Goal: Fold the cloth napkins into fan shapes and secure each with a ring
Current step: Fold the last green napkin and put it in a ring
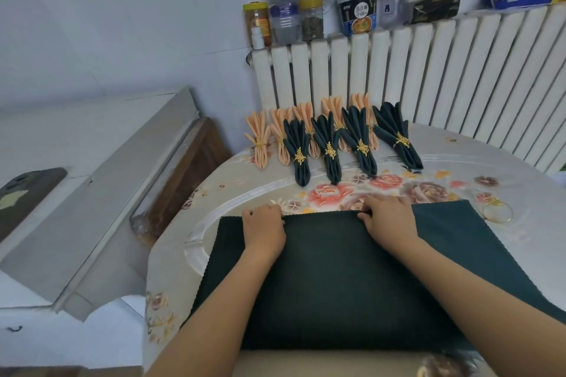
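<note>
A dark green napkin lies flat on the flowered surface. The left hand and right hand each pinch its far edge with curled fingers, seemingly starting a pleat. A gold ring lies just beside the napkin's right corner. Finished fans line the radiator.

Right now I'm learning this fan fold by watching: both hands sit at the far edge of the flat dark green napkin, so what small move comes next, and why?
Probably fold that far edge toward the body as the first narrow pleat. The left hand and right hand both pinch the far edge of the dark green napkin, which lies flat and unpleated, and the loose gold ring waits beside it.
</note>
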The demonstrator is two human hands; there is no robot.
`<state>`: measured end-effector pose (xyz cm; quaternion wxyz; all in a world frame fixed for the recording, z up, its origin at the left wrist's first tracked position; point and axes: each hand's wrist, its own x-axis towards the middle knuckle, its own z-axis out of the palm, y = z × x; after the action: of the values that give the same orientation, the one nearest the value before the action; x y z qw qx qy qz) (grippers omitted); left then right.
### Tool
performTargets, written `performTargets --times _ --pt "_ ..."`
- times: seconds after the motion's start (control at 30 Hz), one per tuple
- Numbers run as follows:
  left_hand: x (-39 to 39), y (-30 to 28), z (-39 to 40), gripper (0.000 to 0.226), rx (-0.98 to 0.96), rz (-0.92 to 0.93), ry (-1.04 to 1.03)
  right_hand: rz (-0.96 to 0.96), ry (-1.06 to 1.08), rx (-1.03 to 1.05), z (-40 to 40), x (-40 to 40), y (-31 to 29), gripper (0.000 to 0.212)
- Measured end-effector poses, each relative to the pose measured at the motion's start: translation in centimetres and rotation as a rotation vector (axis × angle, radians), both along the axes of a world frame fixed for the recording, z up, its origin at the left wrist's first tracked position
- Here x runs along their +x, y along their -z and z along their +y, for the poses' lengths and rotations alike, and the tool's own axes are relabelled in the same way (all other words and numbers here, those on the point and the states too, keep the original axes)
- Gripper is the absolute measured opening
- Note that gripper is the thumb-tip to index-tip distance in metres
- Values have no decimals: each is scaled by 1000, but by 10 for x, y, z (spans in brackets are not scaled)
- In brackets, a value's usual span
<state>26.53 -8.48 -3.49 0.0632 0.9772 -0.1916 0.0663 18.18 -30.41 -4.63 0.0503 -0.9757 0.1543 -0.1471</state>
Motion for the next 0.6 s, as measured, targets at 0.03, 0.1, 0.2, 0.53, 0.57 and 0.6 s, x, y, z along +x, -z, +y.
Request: performTargets --times 0.03,0.1,0.2,0.53,0.57,0.6 --pt "2 1 0 16 -3 4 -9 4 8 -16 0 1 1 19" --pt "6 2 -1 14 6 16 -32 6 19 -37 0 5 2 22" --pt "10 0 -7 15 63 46 -65 36 36 -33 -1 13 -1 23" --pt "3 6 -6 41 -16 39 -112 97 65 -66 5 15 -2 29" --pt "-3 8 -5 44 -54 -8 -81 107 73 -64 7 13 -2 32" --pt "-11 7 -4 43 -89 -43 -27 96 77 -61 9 9 0 34"
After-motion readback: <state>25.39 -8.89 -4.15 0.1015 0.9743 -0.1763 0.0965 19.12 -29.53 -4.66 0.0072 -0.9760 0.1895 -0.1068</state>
